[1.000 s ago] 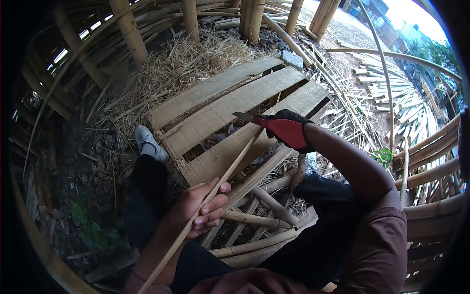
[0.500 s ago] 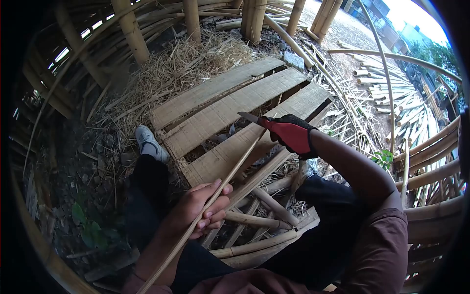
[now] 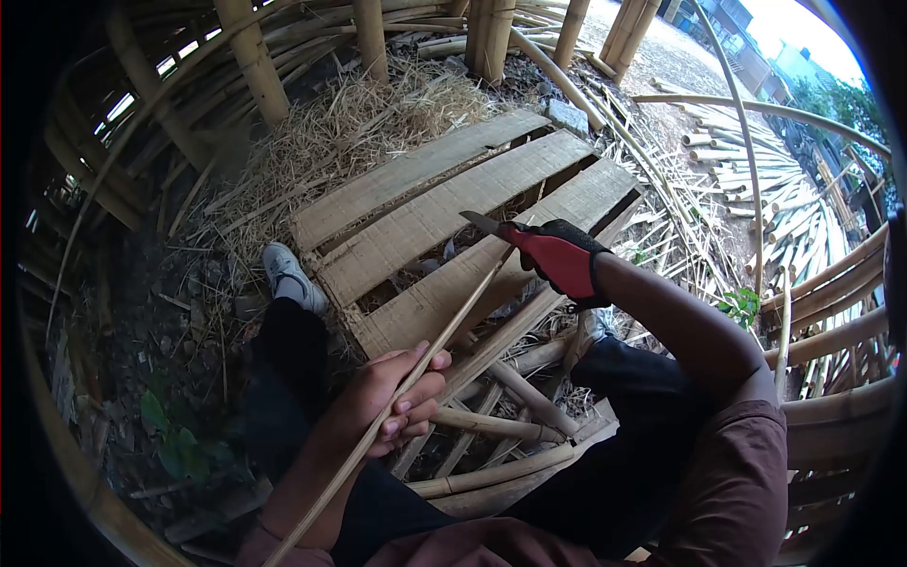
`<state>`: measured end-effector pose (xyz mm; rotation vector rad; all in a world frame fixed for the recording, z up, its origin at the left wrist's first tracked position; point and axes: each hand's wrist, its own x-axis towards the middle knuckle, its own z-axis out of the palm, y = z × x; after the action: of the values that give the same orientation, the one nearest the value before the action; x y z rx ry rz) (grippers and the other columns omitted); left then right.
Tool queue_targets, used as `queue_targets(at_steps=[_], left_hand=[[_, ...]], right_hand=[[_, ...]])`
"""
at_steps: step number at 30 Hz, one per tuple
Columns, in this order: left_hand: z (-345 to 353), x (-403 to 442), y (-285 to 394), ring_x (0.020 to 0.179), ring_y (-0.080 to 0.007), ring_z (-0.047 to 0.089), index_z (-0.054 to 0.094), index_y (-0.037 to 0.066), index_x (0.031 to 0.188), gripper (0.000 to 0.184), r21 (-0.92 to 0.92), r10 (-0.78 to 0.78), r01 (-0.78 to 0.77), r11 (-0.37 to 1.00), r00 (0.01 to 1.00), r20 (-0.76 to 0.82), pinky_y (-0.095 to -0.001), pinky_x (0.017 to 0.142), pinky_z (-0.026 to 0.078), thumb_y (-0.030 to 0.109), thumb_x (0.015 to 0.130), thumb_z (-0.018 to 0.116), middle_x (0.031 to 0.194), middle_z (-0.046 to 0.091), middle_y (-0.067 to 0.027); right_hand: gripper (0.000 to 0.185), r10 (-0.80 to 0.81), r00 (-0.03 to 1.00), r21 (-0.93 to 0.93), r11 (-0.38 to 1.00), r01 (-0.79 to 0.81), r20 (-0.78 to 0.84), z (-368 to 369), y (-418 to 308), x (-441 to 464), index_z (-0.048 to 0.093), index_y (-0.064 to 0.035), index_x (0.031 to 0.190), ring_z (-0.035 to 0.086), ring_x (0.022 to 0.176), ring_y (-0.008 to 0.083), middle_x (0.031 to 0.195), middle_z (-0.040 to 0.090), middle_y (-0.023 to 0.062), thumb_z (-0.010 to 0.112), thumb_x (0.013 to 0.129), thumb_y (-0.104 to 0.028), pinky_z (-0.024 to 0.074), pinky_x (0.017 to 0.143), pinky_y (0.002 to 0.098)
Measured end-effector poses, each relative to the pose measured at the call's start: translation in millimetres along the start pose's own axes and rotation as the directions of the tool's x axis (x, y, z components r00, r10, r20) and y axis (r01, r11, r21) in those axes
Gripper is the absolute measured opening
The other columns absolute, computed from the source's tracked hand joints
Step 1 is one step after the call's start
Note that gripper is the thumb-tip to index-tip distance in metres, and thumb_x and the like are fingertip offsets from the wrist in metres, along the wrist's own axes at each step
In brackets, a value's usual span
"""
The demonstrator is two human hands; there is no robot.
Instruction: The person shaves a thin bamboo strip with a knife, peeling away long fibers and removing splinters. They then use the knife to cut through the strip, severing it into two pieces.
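Observation:
A long, thin bamboo strip runs slantwise from the bottom left up to the knife. My bare left hand is wrapped round it near its middle, thumb along the top. In a red and black glove, my right hand grips a knife whose blade points left. The strip's far end meets the glove just behind the blade; whether the edge touches it, I cannot tell. Below both hands lies a slatted wooden platform of flat boards with gaps between them.
Bamboo poles lie crossed between my legs. Straw and shavings heap behind the platform, with upright bamboo posts beyond. A pile of cut bamboo lies at the right, near a bent bamboo rod. My left shoe rests beside the platform.
Almost nothing differs. Both hands keep their grips, with only a very slight shift of the knife and the left hand.

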<state>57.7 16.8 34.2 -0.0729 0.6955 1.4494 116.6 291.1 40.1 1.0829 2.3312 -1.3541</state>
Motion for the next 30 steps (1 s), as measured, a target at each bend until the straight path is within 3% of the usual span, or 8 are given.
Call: queue_targets(at_steps=[5,9,11,15,17,19,24,30], left_hand=[[-2,1,0,0.028,-0.0051,0.031,0.041,0.008,0.096,0.027,-0.024,0.001,-0.001,1.0,1.0,-0.002,-0.0179,0.029,0.02,0.028,0.106,0.027,0.047,0.035,0.0045],[-10,7,-1,0.029,-0.0055,0.032,0.041,0.008,0.097,0.026,-0.118,-0.004,0.012,0.993,0.998,0.068,-0.0181,0.03,0.021,0.028,0.106,0.026,0.047,0.035,0.004],[-8,9,0,0.029,-0.0063,0.034,0.04,0.007,0.098,0.026,-0.011,0.007,-0.006,1.0,0.999,0.046,-0.0187,0.03,0.022,0.028,0.106,0.025,0.047,0.037,0.0034],[-15,10,-2,0.03,-0.0071,0.036,0.039,0.007,0.099,0.022,-0.096,0.008,0.0,0.995,0.997,0.082,-0.0191,0.03,0.023,0.022,0.105,0.024,0.049,0.038,0.0024],[-17,11,-1,0.03,-0.0084,0.038,0.039,0.006,0.1,0.018,-0.285,-0.007,0.055,0.957,0.986,0.169,-0.0198,0.03,0.024,0.015,0.103,0.023,0.05,0.04,0.0011],[-21,13,-2,0.031,-0.0095,0.04,0.038,0.006,0.101,0.016,-0.329,0.009,0.067,0.942,0.974,0.225,-0.0202,0.03,0.025,0.01,0.101,0.023,0.051,0.041,0.0001],[-26,16,-2,0.032,-0.0098,0.041,0.038,0.007,0.1,0.014,-0.333,-0.002,0.096,0.938,0.963,0.271,-0.0199,0.03,0.026,0.011,0.101,0.024,0.052,0.041,0.0002],[-23,15,-2,0.032,-0.0096,0.041,0.038,0.007,0.1,0.014,-0.362,-0.003,0.104,0.926,0.963,0.268,-0.0203,0.03,0.026,0.01,0.1,0.024,0.052,0.041,0.0004]], right_hand=[[0.056,-0.097,0.976,-0.156,0.979,0.128,0.195,23,-20,-41,0.063,-0.0061,0.077,0.046,0.052,0.0113,0.063,0.053,0.0002,0.045,0.094,-0.056,0.0376,0.051,0.0297],[0.058,-0.058,0.998,-0.044,0.997,0.056,-0.03,7,-8,-7,0.061,-0.0049,0.075,0.042,0.048,0.0096,0.058,0.049,0.0,0.05,0.09,-0.06,0.0332,0.045,0.0282],[0.039,0.043,0.999,-0.007,0.999,-0.044,-0.022,4,-7,-10,0.068,-0.0061,0.08,0.056,0.064,0.0184,0.069,0.061,0.0059,0.051,0.09,-0.039,0.0425,0.061,0.0323],[0.038,-0.126,0.971,-0.194,0.967,0.166,0.205,25,-16,-39,0.069,-0.0066,0.081,0.058,0.071,0.0177,0.072,0.063,0.0067,0.05,0.091,-0.038,0.0432,0.066,0.032],[0.043,-0.184,0.971,-0.032,0.981,0.191,0.152,17,-4,-22,0.063,-0.0053,0.076,0.048,0.05,0.011,0.061,0.055,0.0019,0.05,0.094,-0.041,0.0367,0.047,0.0297],[0.04,-0.071,0.993,-0.032,0.997,0.069,-0.094,-2,16,20,0.066,-0.004,0.075,0.054,0.06,0.0168,0.067,0.06,0.0087,0.055,0.089,-0.04,0.0419,0.059,0.034],[0.04,-0.012,0.995,-0.05,0.999,0.017,0.096,9,-9,-27,0.068,-0.0049,0.077,0.056,0.062,0.0166,0.067,0.06,0.007,0.056,0.088,-0.041,0.0414,0.059,0.0328],[0.045,-0.004,1.0,-0.001,1.0,0.004,-0.019,1,-1,-7,0.066,-0.005,0.075,0.054,0.063,0.0163,0.067,0.061,0.0065,0.054,0.09,-0.046,0.0409,0.061,0.0325]])
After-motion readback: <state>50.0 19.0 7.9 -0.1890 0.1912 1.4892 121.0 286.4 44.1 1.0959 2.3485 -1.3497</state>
